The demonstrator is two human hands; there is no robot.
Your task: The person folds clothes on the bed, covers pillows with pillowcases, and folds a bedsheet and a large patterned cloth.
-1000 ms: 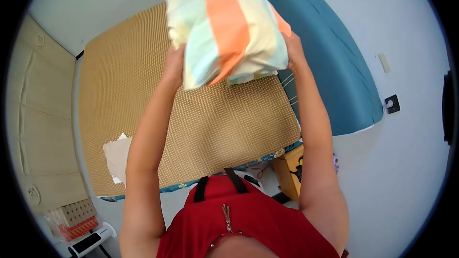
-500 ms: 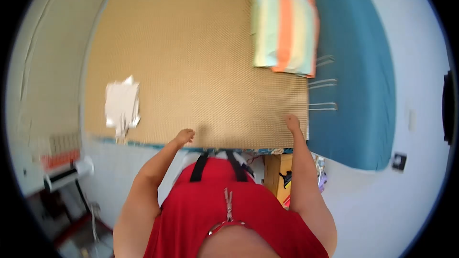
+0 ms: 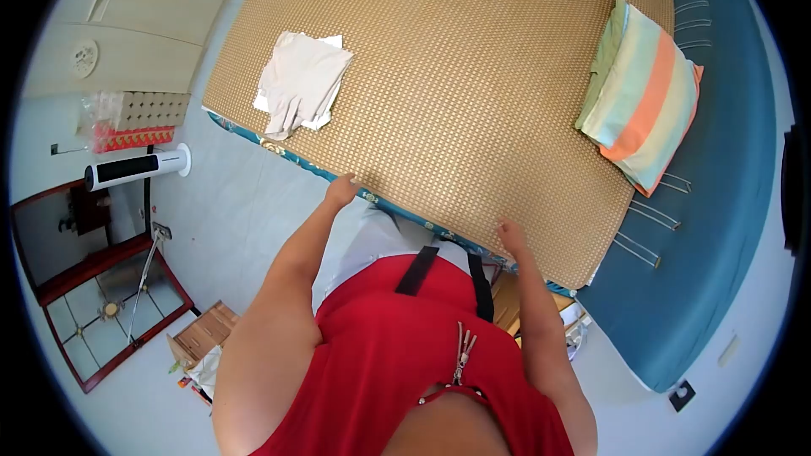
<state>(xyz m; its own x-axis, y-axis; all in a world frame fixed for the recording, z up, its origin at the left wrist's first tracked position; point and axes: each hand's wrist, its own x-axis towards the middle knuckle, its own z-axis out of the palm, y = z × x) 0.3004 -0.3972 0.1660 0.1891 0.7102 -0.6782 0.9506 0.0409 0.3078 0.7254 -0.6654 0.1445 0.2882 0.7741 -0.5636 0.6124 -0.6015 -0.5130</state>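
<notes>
My left hand (image 3: 341, 191) is just over the front edge of the bed, its fingers loosely curled with nothing seen in them. My right hand (image 3: 511, 237) hovers by the same edge further right, also curled and without any object showing. Between and beyond them spreads a woven tan mat (image 3: 439, 93) covering the bed. Closest to my left hand lies a loose pile of pale folded cloth (image 3: 304, 80). To the far right, a striped pillow (image 3: 646, 101) in orange, yellow and light green leans towards the blue padded headboard (image 3: 710, 228).
Wire loops (image 3: 655, 215) stick out between mat and headboard. On the left are a white tower-shaped appliance (image 3: 139, 167), a pack of paper rolls (image 3: 156, 110) and a dark red framed glass panel (image 3: 110, 308). A wooden box (image 3: 205, 331) stands lower left.
My view has turned left, so the bed appears tilted and the cloth and pillow sit further right in view. Both hands remain near the bed's edge, holding nothing visible.
</notes>
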